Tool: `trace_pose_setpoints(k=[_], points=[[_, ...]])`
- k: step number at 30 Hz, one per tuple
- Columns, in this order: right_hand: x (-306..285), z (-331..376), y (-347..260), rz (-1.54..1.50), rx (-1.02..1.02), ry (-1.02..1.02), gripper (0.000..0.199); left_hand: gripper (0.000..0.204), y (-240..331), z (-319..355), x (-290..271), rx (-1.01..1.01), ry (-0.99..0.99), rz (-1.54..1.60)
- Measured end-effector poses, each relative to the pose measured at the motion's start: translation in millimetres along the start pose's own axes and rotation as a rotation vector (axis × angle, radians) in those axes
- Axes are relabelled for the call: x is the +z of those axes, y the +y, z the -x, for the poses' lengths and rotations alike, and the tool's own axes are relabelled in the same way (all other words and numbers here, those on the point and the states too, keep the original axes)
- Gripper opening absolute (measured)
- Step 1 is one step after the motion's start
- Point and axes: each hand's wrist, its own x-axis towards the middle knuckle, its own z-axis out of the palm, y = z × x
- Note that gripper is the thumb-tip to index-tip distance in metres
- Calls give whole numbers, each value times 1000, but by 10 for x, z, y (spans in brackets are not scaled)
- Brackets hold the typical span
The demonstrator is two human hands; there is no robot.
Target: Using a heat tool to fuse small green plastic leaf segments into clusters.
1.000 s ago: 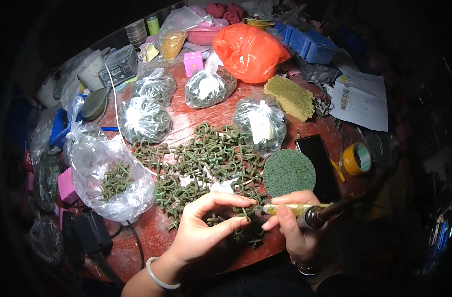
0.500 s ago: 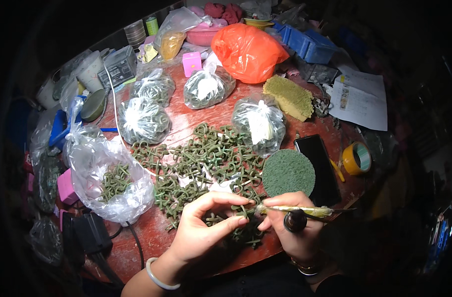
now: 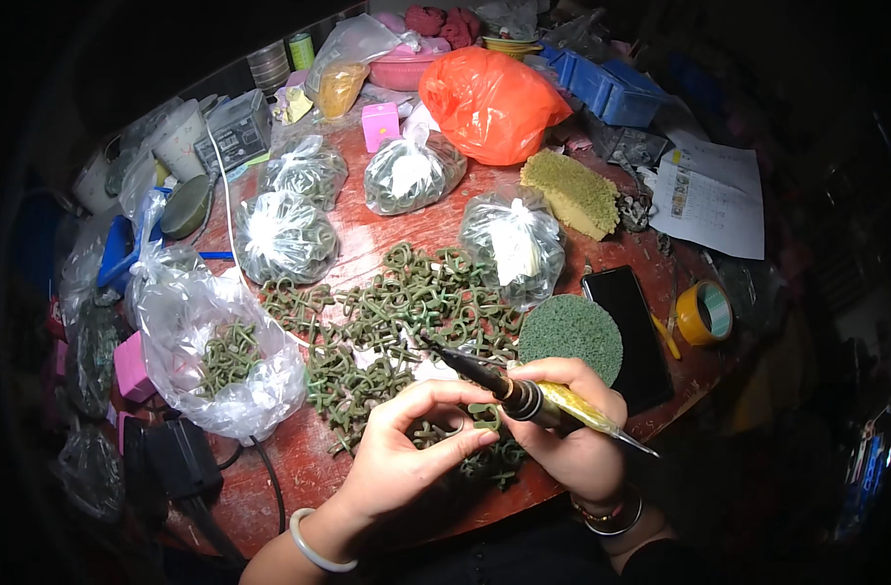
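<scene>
Between thumb and forefinger of my left hand (image 3: 397, 458) is a small dark green ring-shaped piece (image 3: 485, 416), held just above the pile. My right hand (image 3: 587, 458) is closed around two tools. One is a black pen-shaped tool (image 3: 477, 370) with a narrow dark tip, pointing up and left over the pile. The other is a slim tool with a mottled yellow handle (image 3: 574, 404), its metal point turned to the lower right. Beneath and beyond my hands spreads a loose heap of green ring-shaped pieces (image 3: 416, 302).
Left of the heap, an open clear bag (image 3: 270, 385) holds more pieces. Tied clear bags (image 3: 287, 237) stand behind. To the right are a round green pad (image 3: 570, 339), a black phone (image 3: 629, 327) and a yellow tape roll (image 3: 704, 312). A white cord (image 3: 224, 185) crosses the red table.
My right hand has turned, swinging the black tool's tip up and left and the yellow-handled tool's metal point down to the right. My left hand still pinches the ring-shaped piece.
</scene>
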Motion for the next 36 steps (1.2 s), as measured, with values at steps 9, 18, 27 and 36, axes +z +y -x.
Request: trace_pose_setpoints(k=[9, 18, 27, 36], points=[[-64, -13, -35, -166, 218, -99, 26, 30, -3, -32, 4, 93, 4, 38], [-52, 1, 13, -446, 272, -133, 30, 31, 12, -39, -25, 269, -56, -165], [-7, 34, -43, -56, 20, 3, 26, 34, 119, -2, 26, -165, -50, 83], [-34, 87, -89, -102, 87, 33, 31, 26, 32, 17, 95, 206, 158, -297]])
